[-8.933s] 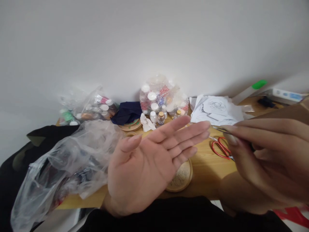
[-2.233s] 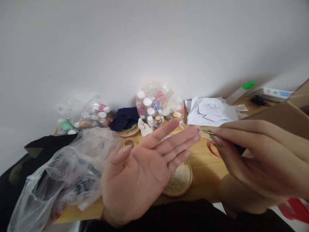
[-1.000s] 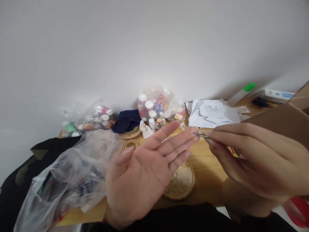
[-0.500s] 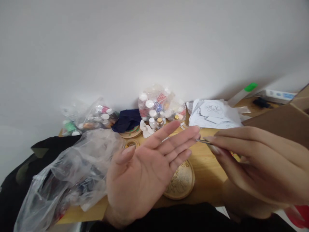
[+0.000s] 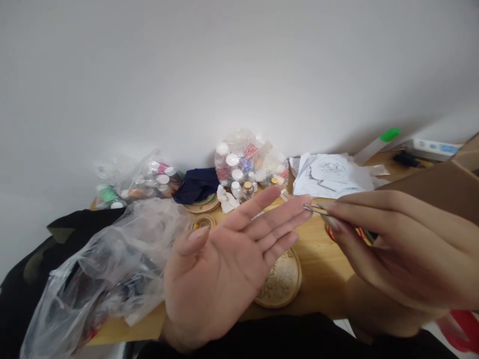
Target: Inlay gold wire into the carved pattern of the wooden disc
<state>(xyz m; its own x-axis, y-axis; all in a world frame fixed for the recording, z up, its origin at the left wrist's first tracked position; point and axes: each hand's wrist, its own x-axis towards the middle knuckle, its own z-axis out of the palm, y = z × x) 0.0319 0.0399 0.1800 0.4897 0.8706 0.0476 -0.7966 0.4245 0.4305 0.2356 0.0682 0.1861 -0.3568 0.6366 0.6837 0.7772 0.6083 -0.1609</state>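
Observation:
My left hand (image 5: 228, 264) is open, palm up, with its fingers stretched to the right and nothing lying on the palm. Between the thumb and fingers of my right hand (image 5: 396, 244) is a pair of thin metal tweezers (image 5: 318, 210). Their tips are at the end of my left middle finger; whether they pinch anything is too small to tell. Below my left fingers, a round wooden disc (image 5: 280, 284) with a line drawing lies on the table, partly covered by the hand.
Clear plastic bags (image 5: 123, 269) spread over the left side. Bagged bottles (image 5: 243, 162) and small jars (image 5: 247, 189) stand by the wall, near a dark blue cloth (image 5: 198, 184). Printed drawings (image 5: 329, 174) and a cardboard box (image 5: 430, 192) are at the right.
The tweezers' tips have come slightly apart and moved a little up against the fingertip. My right hand has shifted slightly; my left hand stays nearly still.

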